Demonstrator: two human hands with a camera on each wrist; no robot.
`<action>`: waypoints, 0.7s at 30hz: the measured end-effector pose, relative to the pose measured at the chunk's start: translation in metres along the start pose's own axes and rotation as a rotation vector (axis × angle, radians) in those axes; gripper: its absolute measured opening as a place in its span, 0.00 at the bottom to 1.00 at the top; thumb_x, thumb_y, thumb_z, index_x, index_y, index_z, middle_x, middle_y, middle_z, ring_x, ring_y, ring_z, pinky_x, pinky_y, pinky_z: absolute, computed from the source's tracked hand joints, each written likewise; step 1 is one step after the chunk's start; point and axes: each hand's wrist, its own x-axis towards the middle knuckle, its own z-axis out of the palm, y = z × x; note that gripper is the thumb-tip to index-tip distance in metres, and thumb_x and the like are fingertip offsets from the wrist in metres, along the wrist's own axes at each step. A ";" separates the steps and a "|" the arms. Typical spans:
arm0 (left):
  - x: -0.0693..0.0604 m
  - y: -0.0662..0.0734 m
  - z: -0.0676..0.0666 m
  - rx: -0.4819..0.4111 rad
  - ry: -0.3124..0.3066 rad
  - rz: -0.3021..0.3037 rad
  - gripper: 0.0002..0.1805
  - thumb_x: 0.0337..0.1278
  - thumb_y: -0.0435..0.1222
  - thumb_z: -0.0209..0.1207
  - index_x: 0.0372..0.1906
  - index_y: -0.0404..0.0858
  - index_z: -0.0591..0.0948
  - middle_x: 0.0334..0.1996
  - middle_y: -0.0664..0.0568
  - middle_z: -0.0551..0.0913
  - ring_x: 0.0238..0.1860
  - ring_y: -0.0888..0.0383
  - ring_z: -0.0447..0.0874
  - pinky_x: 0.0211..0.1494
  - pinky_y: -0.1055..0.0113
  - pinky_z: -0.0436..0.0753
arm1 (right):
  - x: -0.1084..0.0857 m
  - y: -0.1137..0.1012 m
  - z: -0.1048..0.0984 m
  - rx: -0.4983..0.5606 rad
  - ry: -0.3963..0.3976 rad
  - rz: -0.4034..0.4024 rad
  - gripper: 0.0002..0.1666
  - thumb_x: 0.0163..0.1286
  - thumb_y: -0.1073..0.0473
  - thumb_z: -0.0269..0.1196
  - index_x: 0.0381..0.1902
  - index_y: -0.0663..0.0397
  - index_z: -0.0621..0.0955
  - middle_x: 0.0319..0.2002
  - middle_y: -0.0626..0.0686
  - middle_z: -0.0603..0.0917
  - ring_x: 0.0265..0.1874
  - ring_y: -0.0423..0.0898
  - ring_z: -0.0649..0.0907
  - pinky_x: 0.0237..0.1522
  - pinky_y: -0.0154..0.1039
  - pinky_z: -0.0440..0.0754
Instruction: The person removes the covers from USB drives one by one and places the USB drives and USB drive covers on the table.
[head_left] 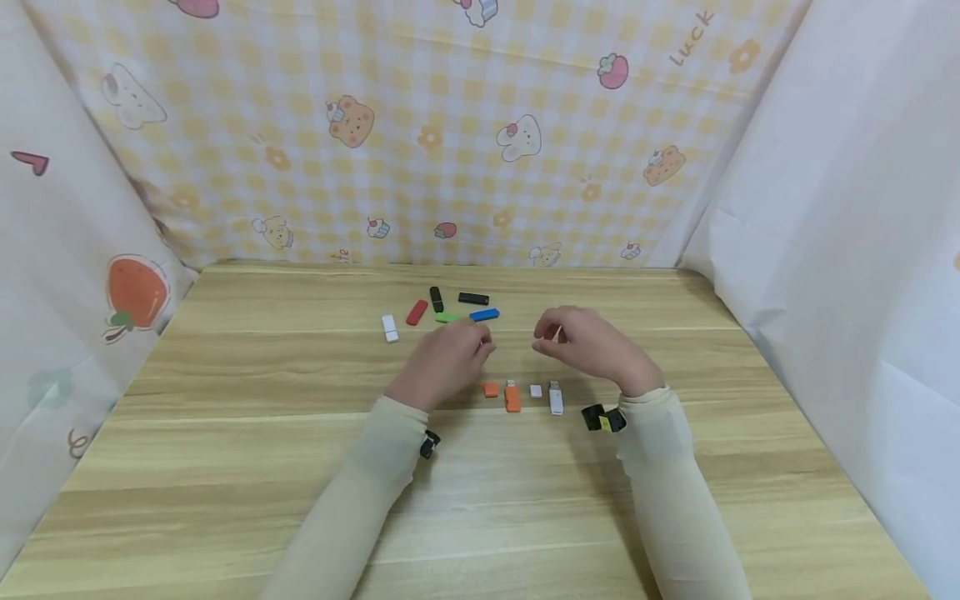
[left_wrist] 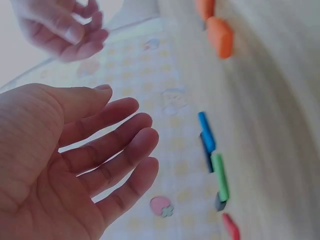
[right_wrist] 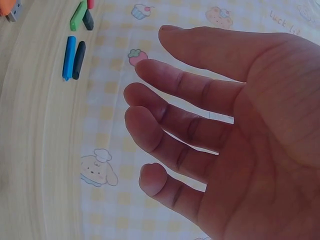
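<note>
My left hand (head_left: 448, 354) hovers over the table, holding nothing, its fingers relaxed and slightly bent. A short way to its right, my right hand (head_left: 592, 343) is also raised, loosely curled around empty air. Below and between the hands lie an orange USB stick (head_left: 512, 398) with its plug bare and an orange cap (head_left: 491, 389) beside it. Just right of these are a white cap (head_left: 536, 391) and a white USB stick (head_left: 556, 400), its metal plug exposed. A green USB stick (head_left: 447, 317), partly covered in the head view, and a blue USB stick (head_left: 484, 314) lie beyond my left hand.
Farther back on the wooden table (head_left: 247, 367) are another white USB stick (head_left: 390, 328), a red one (head_left: 417, 312), an upright-lying black one (head_left: 437, 300) and a sideways black one (head_left: 473, 298). A checked curtain (head_left: 450, 183) stands behind the table; white cloth hangs at both sides.
</note>
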 end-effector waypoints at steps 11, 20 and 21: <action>-0.014 -0.013 -0.042 -0.088 0.137 -0.023 0.12 0.82 0.37 0.59 0.51 0.34 0.88 0.44 0.45 0.88 0.38 0.52 0.82 0.44 0.60 0.86 | 0.001 -0.010 0.001 0.013 0.029 -0.011 0.13 0.80 0.56 0.66 0.55 0.58 0.87 0.49 0.55 0.89 0.45 0.50 0.85 0.49 0.49 0.86; -0.020 -0.016 -0.054 -0.071 0.191 -0.015 0.12 0.82 0.37 0.59 0.53 0.35 0.88 0.45 0.45 0.89 0.40 0.51 0.86 0.46 0.56 0.88 | 0.019 -0.019 0.000 -0.066 0.045 -0.057 0.16 0.79 0.58 0.68 0.59 0.59 0.85 0.58 0.58 0.88 0.51 0.55 0.86 0.57 0.52 0.87; -0.020 -0.016 -0.054 -0.072 0.190 -0.018 0.12 0.82 0.37 0.59 0.53 0.35 0.88 0.46 0.45 0.89 0.41 0.50 0.86 0.47 0.56 0.89 | 0.024 -0.019 -0.001 -0.079 0.045 -0.060 0.17 0.79 0.58 0.68 0.60 0.59 0.84 0.58 0.59 0.88 0.52 0.56 0.86 0.58 0.52 0.86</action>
